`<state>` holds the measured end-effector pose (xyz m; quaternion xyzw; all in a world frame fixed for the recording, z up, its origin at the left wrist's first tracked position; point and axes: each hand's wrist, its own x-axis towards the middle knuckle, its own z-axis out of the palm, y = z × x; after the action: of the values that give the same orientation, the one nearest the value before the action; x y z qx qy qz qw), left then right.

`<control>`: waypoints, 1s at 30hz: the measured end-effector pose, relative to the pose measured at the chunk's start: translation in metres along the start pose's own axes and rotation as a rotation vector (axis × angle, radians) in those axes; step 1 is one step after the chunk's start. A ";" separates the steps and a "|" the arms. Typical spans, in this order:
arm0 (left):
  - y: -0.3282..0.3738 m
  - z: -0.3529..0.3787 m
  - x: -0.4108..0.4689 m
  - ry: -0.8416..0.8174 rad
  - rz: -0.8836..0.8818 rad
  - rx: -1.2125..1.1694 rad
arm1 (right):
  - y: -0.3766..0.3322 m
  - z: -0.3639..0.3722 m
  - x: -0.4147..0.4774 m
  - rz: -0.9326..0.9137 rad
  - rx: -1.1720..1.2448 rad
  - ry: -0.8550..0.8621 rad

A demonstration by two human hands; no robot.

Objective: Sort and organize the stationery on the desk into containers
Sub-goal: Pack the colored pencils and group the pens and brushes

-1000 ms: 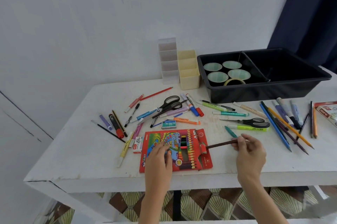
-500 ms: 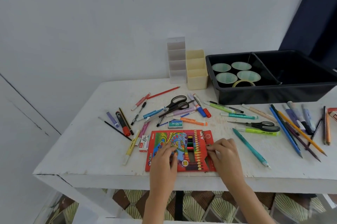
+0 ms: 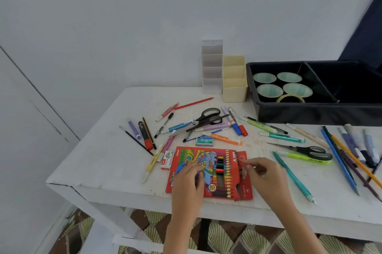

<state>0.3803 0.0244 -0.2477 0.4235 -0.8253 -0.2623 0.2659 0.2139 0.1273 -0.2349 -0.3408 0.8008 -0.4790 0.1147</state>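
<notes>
Head view: by the desk (image 3: 124, 188) edge, left hand (image 3: 187, 187) presses pencil box (image 3: 227, 173), fingers loose; right hand (image 3: 266, 177) grip unclear.

Left hand (image 3: 187, 183), right hand (image 3: 266, 177) — bare forearms (image 3: 299, 229) (both slender)

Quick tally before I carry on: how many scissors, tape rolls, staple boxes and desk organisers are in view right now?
Scissors: 2
Tape rolls: 5
Staple boxes: 2
Desk organisers: 2
Total: 11
</notes>
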 end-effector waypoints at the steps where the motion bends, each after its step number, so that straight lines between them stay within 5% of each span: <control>1: 0.001 -0.002 0.002 0.017 0.002 -0.019 | -0.003 0.002 0.001 0.013 0.012 0.021; 16: -0.035 -0.035 0.125 0.160 0.056 -0.054 | -0.079 0.104 0.122 -0.184 -0.026 -0.268; 30: -0.087 -0.046 0.205 0.068 0.079 -0.035 | -0.068 0.191 0.256 -0.304 -0.671 -0.224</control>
<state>0.3567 -0.2014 -0.2279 0.3947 -0.8271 -0.2514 0.3111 0.1506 -0.1928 -0.2393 -0.5247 0.8357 -0.1617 0.0114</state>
